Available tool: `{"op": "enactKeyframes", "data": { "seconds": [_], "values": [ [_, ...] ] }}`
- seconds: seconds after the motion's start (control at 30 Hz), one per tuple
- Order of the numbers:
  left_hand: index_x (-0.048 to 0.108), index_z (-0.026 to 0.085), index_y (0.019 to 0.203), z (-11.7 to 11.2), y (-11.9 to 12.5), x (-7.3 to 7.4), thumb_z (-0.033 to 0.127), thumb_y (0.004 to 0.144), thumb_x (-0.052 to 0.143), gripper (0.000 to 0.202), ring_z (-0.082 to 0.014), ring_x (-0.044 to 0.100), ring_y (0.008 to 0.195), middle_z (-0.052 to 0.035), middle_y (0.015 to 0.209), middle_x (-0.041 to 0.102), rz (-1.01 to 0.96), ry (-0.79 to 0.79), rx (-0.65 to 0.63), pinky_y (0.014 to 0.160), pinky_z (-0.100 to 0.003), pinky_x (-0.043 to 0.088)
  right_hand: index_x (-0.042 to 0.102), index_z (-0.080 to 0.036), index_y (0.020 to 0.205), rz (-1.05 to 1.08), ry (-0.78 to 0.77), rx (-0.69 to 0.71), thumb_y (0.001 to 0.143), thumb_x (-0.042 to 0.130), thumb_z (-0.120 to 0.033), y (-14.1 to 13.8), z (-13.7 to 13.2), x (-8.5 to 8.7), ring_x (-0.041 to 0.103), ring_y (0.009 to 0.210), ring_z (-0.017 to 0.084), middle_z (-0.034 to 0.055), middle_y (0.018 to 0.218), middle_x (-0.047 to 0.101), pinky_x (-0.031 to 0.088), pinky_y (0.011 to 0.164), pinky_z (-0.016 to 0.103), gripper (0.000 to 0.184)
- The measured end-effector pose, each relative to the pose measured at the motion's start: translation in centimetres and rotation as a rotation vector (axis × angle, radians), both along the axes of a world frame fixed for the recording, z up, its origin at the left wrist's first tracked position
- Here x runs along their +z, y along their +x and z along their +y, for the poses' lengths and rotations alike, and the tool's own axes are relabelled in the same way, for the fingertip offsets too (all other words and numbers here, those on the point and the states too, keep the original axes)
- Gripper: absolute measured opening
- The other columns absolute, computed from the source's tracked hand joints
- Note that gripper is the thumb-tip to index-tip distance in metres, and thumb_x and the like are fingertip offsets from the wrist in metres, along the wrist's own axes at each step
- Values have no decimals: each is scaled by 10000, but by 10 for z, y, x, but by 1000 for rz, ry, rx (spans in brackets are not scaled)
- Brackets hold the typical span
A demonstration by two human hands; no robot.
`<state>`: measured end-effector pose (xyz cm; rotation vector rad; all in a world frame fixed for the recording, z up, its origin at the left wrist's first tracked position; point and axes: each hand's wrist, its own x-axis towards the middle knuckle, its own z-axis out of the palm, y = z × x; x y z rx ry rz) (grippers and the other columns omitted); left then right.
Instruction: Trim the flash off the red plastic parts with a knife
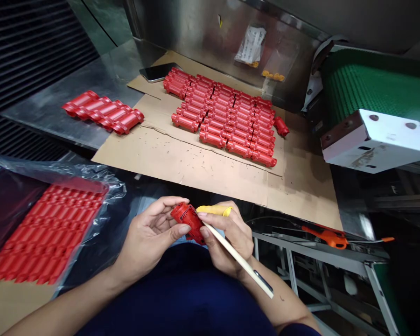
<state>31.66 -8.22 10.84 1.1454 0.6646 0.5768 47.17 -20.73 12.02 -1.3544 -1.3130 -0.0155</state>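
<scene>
My left hand (150, 233) cups a red plastic part (189, 220) over my lap, thumb and fingers closed round its end. My right hand (227, 235) grips a thin cream-coloured blade tool (240, 261) whose handle runs down past my wrist. Its index finger, in a yellow finger cot (215, 210), rests on top of the part. Both hands touch the same part.
Several rows of red parts (227, 119) lie on a cardboard sheet (203, 163) ahead, with a smaller group (103, 112) on the metal bench to the left. A plastic-lined box of red parts (45, 233) stands at my left. A phone (157, 72), green conveyor (374, 81) and orange cutters (331, 237) are nearby.
</scene>
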Motion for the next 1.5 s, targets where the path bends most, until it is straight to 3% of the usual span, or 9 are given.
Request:
{"op": "enactKeyframes", "data": {
  "seconds": [0.17,0.47,0.67,0.83,1.1,1.27,1.5],
  "values": [
    [836,249,1190,-1,0,0,225,787,999,436,-193,838,983,-50,1065,852,-5,18,9,891,-202,669,758,-192,1281,37,-2,-5,1016,692,-114,-2,1,3,784,965,274,143,1079,834,662,821,452,284],
    [840,246,1174,-3,1,2,219,761,1011,448,-238,847,982,-67,1131,857,25,122,88,908,-276,701,731,-165,1280,-45,-95,21,971,699,-26,4,-8,17,771,947,252,150,1089,828,658,851,456,340],
    [844,275,1283,1,-3,3,243,828,971,473,-230,857,1023,-59,1160,877,23,61,-31,940,-258,691,790,-201,1223,193,-134,67,992,711,-60,11,-12,25,783,984,236,105,1109,839,643,881,424,282],
    [839,288,1330,3,-5,1,242,861,949,483,-246,843,1124,-64,1227,870,14,-2,-98,1003,-273,671,830,-224,1164,321,-155,74,995,739,-95,13,-9,21,785,951,228,80,1061,849,627,848,400,231],
    [850,313,1318,4,-3,3,240,863,947,470,-254,842,1138,-59,1225,870,12,22,-117,1001,-273,670,834,-233,1179,318,-186,77,1003,738,-97,15,-10,20,787,972,223,76,1076,851,619,871,402,243],
    [872,289,1267,4,-2,4,236,827,969,454,-268,850,1111,-73,1248,859,8,60,-75,998,-310,682,832,-208,1163,290,-165,72,996,735,-89,14,-8,22,781,955,222,86,1055,848,610,859,398,227],
    [872,316,1257,3,-5,-1,221,845,953,430,-227,847,1105,-40,1292,847,8,113,-15,993,-261,676,833,-194,1111,276,-207,58,1001,725,-95,12,-11,22,774,891,215,87,999,851,602,826,394,183]
  ]
}}
